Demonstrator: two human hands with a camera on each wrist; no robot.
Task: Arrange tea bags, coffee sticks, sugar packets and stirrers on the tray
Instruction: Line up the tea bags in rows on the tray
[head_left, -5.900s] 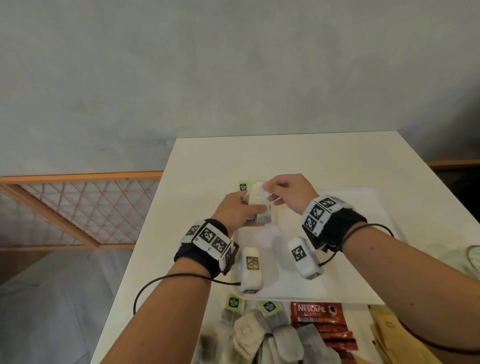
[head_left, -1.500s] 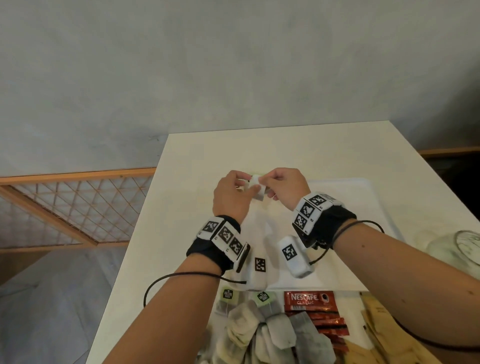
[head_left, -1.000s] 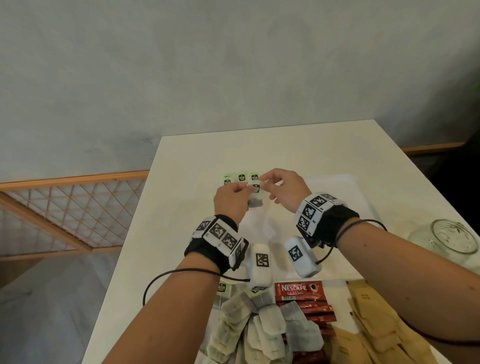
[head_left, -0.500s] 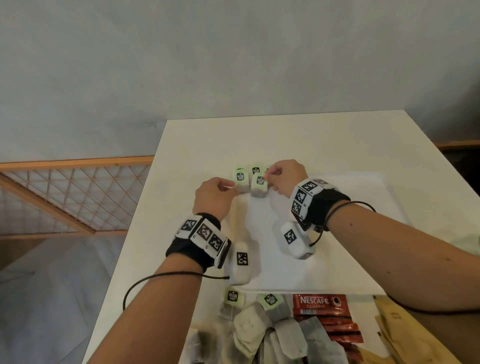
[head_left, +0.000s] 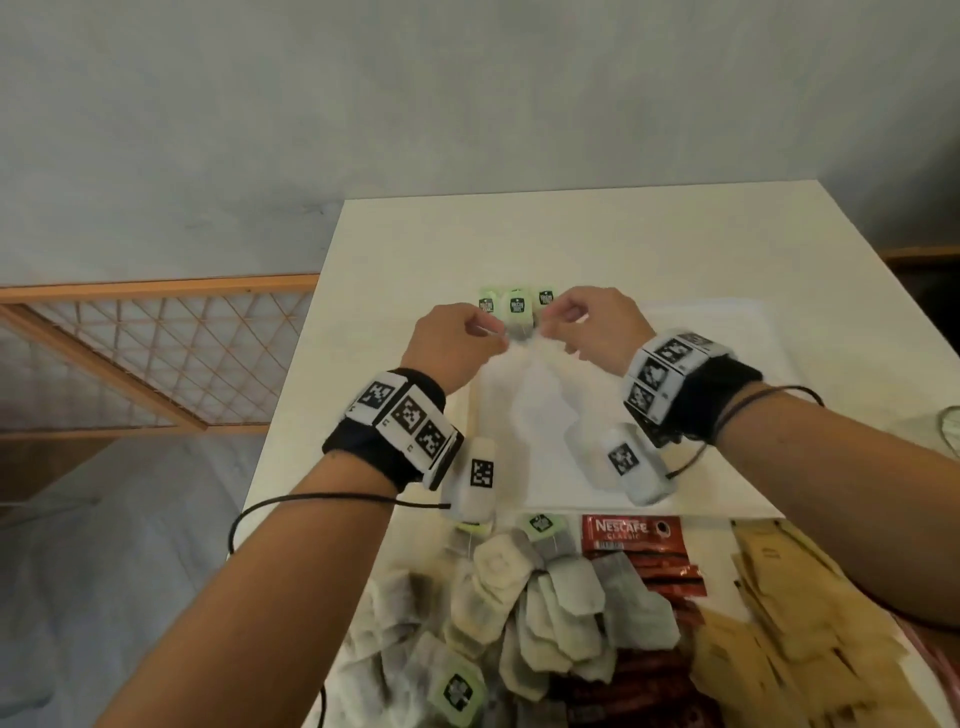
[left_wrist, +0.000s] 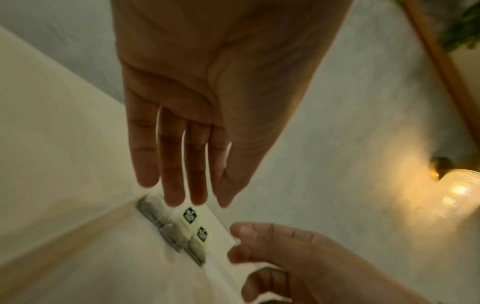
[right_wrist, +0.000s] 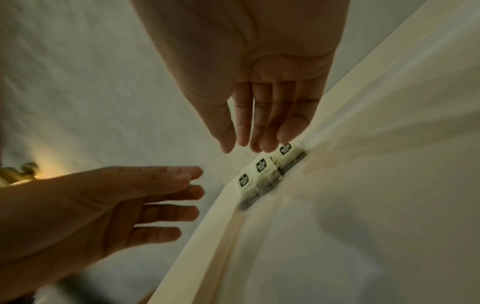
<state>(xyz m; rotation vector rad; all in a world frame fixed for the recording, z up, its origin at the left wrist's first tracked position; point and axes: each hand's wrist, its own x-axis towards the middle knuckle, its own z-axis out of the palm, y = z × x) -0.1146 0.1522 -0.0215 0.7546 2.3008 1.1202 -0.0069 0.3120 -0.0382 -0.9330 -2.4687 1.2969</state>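
Note:
Three tea bags (head_left: 514, 309) with green tags lie in a row at the far left corner of the white tray (head_left: 727, 415). My left hand (head_left: 452, 348) and right hand (head_left: 587, 332) hover just in front of them, a little apart. In the left wrist view the left hand's fingers (left_wrist: 171, 181) are straight above the tea bags (left_wrist: 179, 228) and hold nothing. The right wrist view shows the right hand's fingers (right_wrist: 262, 131) straight and empty beside the tea bags (right_wrist: 262, 176). No stirrers are in view.
At the table's near edge lie a heap of loose tea bags (head_left: 524, 603), red Nescafe coffee sticks (head_left: 631, 538) and brown sugar packets (head_left: 810, 623). A glass jar (head_left: 951, 423) shows at the right edge. The table (head_left: 519, 234) ends on the left beside a wooden lattice.
Both hands carried a tea bag to the tray's far left corner, set it beside the other two and let go. Their fingers are now straight and empty.

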